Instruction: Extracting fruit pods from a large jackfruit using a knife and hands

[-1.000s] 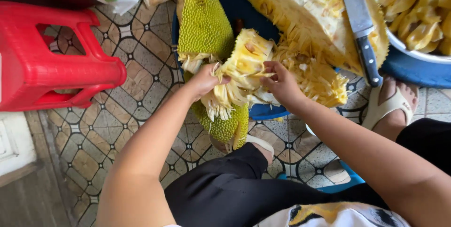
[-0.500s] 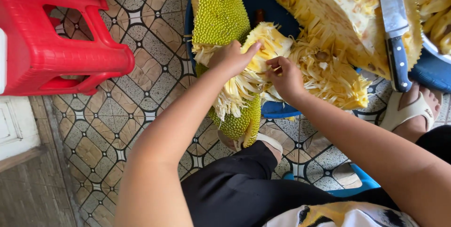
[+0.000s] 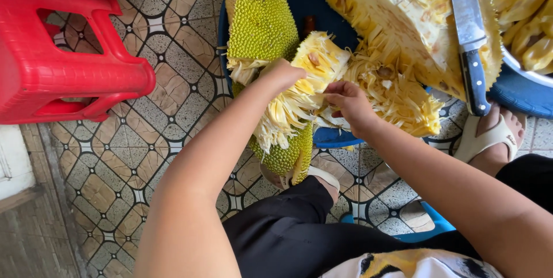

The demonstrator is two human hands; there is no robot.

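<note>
- Head view: the left hand (image 3: 281,75) is closed around the upper edge of a jackfruit piece (image 3: 291,111), holding it over the rim of a blue tray (image 3: 334,137)
- The right hand (image 3: 348,101) pinches the pale fibres on the piece's inner face, fingers curled shut on them
- The piece hangs tilted, its green spiky rind facing the patterned floor tiles (image 3: 173,82)
- Another rind section (image 3: 260,19) lies on the tray just behind the left hand
- A knife (image 3: 469,42) rests on a large opened half (image 3: 403,30)
- A red plastic stool (image 3: 52,65) stands well to the left
</note>
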